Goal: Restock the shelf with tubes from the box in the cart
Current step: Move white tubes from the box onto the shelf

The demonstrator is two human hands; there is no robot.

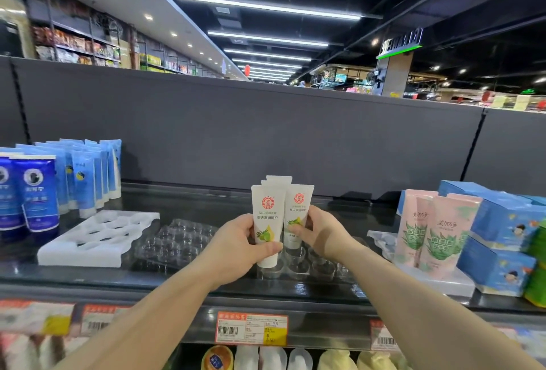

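My left hand [240, 244] grips a white tube [266, 216] with a red round logo and green olive print, standing cap-down over the clear plastic tray [177, 239] on the dark shelf [206, 204]. My right hand [320, 232] holds a second white tube [297, 210] just to its right. Behind these two, more white tubes [277, 182] stand upright in a short row. The box and the cart are out of view.
Blue tubes [74, 174] stand at the shelf's left beside a white foam tray [97, 236]. Pink tubes [434, 231] and blue boxes [502, 222] fill the right. A grey back panel [266, 133] rises behind. Price tags [251, 328] line the shelf edge.
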